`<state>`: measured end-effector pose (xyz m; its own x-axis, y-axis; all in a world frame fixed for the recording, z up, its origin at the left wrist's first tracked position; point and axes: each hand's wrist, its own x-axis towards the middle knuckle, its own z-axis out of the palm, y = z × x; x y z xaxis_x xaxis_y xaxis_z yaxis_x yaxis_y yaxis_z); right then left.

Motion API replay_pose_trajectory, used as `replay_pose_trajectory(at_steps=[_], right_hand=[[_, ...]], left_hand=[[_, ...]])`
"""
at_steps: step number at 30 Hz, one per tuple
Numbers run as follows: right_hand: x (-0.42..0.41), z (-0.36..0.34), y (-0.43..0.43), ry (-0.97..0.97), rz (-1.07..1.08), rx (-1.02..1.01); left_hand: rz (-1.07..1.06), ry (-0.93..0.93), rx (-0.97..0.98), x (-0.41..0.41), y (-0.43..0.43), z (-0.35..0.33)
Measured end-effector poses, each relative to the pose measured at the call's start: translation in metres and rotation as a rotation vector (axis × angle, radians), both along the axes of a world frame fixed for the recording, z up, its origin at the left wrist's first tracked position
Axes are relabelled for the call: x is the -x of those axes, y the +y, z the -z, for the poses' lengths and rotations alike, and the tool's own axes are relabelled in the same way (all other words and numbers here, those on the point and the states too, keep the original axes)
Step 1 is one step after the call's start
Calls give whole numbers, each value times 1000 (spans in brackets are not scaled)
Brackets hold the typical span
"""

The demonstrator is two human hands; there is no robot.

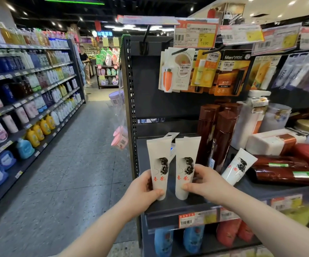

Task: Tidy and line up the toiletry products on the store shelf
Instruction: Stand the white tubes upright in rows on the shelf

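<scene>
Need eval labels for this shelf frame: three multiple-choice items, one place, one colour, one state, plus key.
1. Where is the loose white plastic tube that neither the left hand nor the right hand holds? A. On the floor. B. On the dark metal shelf, right of the right hand. C. On a hook.
2. What colour is the lettering on the left-hand white tube and the right-hand white tube? A. Blue. B. Green. C. Red.
3. How do the two long dark brown bottles at the shelf's right lie? A. On their sides. B. Upright. C. Hanging.
Key: B, it leans tilted near the upright brown bottles; C, red characters below the black hair drawing; A, both lie lengthwise.
</scene>
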<state>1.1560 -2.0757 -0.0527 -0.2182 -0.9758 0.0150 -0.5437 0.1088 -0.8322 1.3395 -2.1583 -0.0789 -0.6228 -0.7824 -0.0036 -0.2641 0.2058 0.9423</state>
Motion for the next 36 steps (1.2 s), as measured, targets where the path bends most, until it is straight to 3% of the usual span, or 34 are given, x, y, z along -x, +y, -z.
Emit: replay_pose_trajectory(at_steps=[18, 20, 23, 25, 27, 29, 31, 33, 36], right_hand=[[23, -14, 24, 106, -10, 11], [45, -23, 39, 160, 32, 13], [85, -36, 55, 166, 162, 47], [113, -40, 58, 151, 276, 44], [138, -38, 53, 174, 364, 20], [159, -35, 47, 269, 423, -35], [171, -28, 38, 401, 443, -109], [180, -21, 33, 526, 428, -175], [185, -14, 28, 665, 418, -273]], left_hand=[[-31, 87, -89, -3, 4, -8], [-150, 176, 45, -8, 9, -17], [-378, 352, 523, -15, 29, -40], [-287, 442, 751, -5, 50, -53], [-96, 461, 841, 21, 73, -62], [91, 349, 866, 56, 90, -63], [189, 125, 764, 90, 97, -57], [181, -120, 634, 122, 95, -49], [107, -448, 599, 154, 88, -39]])
